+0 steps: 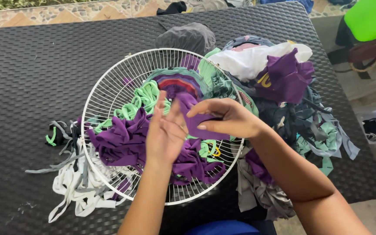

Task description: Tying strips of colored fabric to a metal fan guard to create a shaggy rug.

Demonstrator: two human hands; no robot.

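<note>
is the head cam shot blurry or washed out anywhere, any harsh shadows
Head view: soft, even daylight, no harsh shadows; the left hand, right hand and white wire fan guard are sharp; only the bright green thing at top right looks overexposed.

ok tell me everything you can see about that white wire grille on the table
The white wire grille is round, with thin spokes running out from its middle to a thicker rim, and looks like painted metal. It lies flat on the dark woven table. Purple and green fabric strips are woven into it and draped over it. Both hands work above it.
</note>
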